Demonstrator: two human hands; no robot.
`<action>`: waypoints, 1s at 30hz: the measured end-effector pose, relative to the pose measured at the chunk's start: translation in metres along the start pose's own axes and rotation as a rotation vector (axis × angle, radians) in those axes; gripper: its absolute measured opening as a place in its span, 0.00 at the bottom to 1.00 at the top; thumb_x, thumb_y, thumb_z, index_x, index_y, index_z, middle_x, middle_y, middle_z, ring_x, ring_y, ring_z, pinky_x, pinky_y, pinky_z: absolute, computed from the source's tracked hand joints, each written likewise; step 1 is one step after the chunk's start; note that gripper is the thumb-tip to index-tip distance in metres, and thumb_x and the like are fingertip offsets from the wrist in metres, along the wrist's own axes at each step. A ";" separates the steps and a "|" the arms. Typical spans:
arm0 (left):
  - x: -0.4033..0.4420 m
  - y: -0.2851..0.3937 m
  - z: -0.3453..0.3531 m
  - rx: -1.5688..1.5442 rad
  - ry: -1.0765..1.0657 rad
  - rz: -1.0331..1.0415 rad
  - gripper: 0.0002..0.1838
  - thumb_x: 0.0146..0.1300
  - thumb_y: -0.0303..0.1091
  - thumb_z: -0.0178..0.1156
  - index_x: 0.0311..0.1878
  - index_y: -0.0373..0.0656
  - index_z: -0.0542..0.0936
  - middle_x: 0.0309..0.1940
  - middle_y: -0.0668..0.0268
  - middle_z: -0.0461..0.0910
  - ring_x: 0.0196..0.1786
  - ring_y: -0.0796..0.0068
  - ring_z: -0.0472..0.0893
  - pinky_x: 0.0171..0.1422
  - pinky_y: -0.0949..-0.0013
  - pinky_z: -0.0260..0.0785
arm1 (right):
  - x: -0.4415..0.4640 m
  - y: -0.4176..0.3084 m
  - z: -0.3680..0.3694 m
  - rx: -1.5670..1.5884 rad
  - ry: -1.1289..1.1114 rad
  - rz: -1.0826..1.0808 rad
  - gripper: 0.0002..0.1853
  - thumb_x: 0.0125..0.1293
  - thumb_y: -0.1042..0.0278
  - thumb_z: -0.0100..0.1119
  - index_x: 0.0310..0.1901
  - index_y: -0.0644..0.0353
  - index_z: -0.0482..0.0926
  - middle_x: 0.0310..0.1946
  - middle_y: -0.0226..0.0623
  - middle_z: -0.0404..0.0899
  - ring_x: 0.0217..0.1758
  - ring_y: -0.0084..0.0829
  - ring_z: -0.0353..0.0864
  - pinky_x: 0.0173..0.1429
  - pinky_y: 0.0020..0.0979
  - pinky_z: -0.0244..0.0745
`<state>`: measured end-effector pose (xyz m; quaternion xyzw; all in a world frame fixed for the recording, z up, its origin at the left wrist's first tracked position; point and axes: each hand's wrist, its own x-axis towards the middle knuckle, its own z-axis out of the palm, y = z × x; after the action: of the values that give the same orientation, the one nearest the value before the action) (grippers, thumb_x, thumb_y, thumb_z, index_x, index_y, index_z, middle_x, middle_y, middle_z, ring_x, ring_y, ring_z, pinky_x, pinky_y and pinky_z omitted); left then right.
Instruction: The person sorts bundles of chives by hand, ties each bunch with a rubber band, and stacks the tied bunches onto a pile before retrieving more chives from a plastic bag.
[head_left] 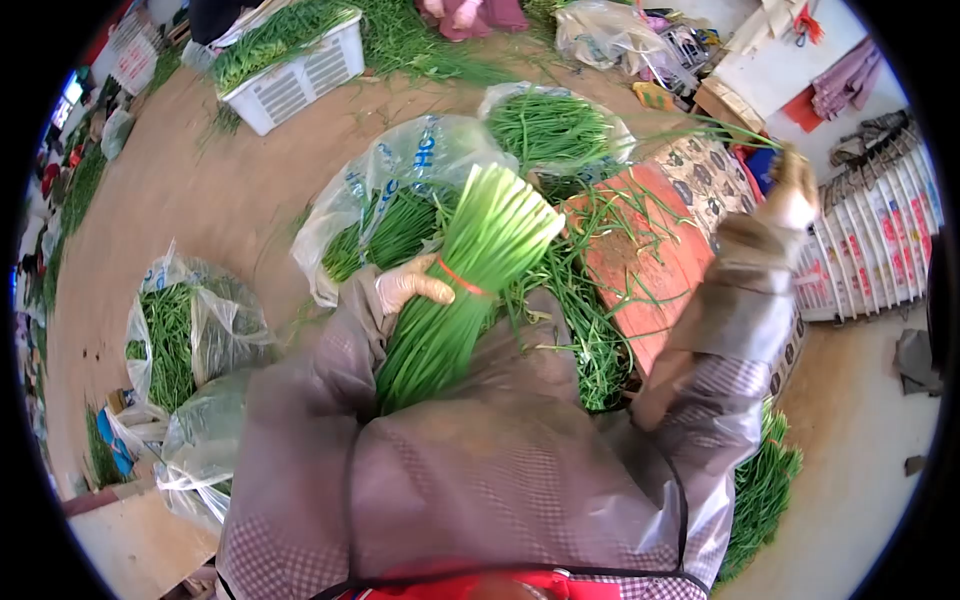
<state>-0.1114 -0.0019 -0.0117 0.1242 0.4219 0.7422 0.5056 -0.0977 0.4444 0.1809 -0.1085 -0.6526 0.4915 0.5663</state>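
My gloved left hand (412,285) is closed around a thick bunch of chives (490,235), in front of my apron. An orange-red band (460,277) circles the bunch just beside my thumb. The pale cut ends point up and away, while the green leaves hang toward my lap. Far out to the right, my gloved right hand (790,192) is raised with its fingers closed on a few long chive strands (735,130) that trail leftward, blurred by motion. Loose chives (590,340) lie between my lap and a red board (640,265), with more scattered on the board.
Plastic bags of chives stand ahead, one lettered bag (345,185) and another (555,125) behind it; a third bag (170,340) is at left. A white crate (295,85) holds greens. White slatted crates (875,235) stand at right. Another person's hands (455,12) show at top.
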 end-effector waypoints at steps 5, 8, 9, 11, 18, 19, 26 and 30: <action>-0.004 0.037 0.000 -0.035 0.021 0.123 0.30 0.52 0.25 0.63 0.61 0.33 0.71 0.56 0.55 0.77 0.55 0.66 0.79 0.62 0.64 0.71 | -0.051 -0.006 -0.025 -0.113 -0.472 0.053 0.09 0.64 0.68 0.61 0.42 0.63 0.84 0.37 0.34 0.83 0.38 0.23 0.77 0.44 0.24 0.71; -0.001 0.059 0.012 -0.060 0.100 0.276 0.29 0.51 0.27 0.63 0.60 0.34 0.73 0.53 0.55 0.78 0.52 0.66 0.80 0.60 0.62 0.72 | -0.106 0.017 -0.023 -0.226 -1.261 0.108 0.19 0.61 0.65 0.63 0.53 0.62 0.79 0.45 0.43 0.82 0.49 0.34 0.79 0.55 0.33 0.72; 0.002 0.066 0.012 -0.051 0.097 0.280 0.29 0.51 0.27 0.63 0.60 0.34 0.73 0.53 0.55 0.78 0.52 0.66 0.80 0.60 0.62 0.72 | -0.135 -0.007 -0.005 -0.485 -1.295 0.071 0.23 0.60 0.64 0.64 0.56 0.62 0.77 0.48 0.46 0.81 0.52 0.36 0.79 0.59 0.34 0.71; 0.010 0.077 0.016 -0.055 0.120 0.337 0.28 0.52 0.27 0.63 0.59 0.35 0.73 0.51 0.57 0.79 0.52 0.65 0.80 0.60 0.60 0.73 | -0.168 -0.010 0.019 -0.150 -1.228 0.079 0.26 0.60 0.65 0.64 0.60 0.62 0.73 0.51 0.48 0.80 0.55 0.39 0.79 0.62 0.35 0.69; 0.029 0.080 0.043 0.223 0.358 0.543 0.33 0.51 0.24 0.67 0.62 0.36 0.69 0.52 0.61 0.77 0.54 0.66 0.77 0.62 0.63 0.68 | -0.187 -0.078 0.080 0.343 -0.914 0.270 0.14 0.62 0.74 0.60 0.50 0.63 0.80 0.39 0.41 0.83 0.41 0.30 0.82 0.49 0.31 0.75; 0.030 0.079 0.048 0.240 0.339 0.561 0.34 0.50 0.24 0.67 0.63 0.37 0.68 0.52 0.62 0.77 0.54 0.68 0.77 0.61 0.65 0.68 | -0.180 -0.083 0.088 0.270 -0.883 0.151 0.14 0.60 0.74 0.61 0.48 0.63 0.81 0.37 0.41 0.82 0.37 0.30 0.82 0.46 0.30 0.76; 0.032 0.066 0.073 0.090 0.262 0.504 0.42 0.48 0.16 0.70 0.67 0.44 0.63 0.56 0.63 0.75 0.59 0.68 0.75 0.65 0.62 0.68 | -0.170 -0.096 0.117 -0.017 -0.778 -0.177 0.15 0.53 0.63 0.69 0.39 0.61 0.81 0.28 0.40 0.80 0.29 0.35 0.81 0.36 0.33 0.76; 0.041 0.053 0.070 0.151 0.262 0.610 0.45 0.45 0.17 0.72 0.67 0.43 0.62 0.57 0.63 0.75 0.59 0.68 0.75 0.66 0.62 0.67 | -0.171 -0.101 0.121 -0.196 -0.717 -0.222 0.16 0.50 0.56 0.72 0.32 0.58 0.79 0.23 0.38 0.79 0.25 0.39 0.80 0.33 0.37 0.74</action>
<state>-0.1214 0.0613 0.0614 0.1853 0.4806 0.8356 0.1908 -0.1009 0.2125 0.1650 0.0880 -0.8607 0.3694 0.3391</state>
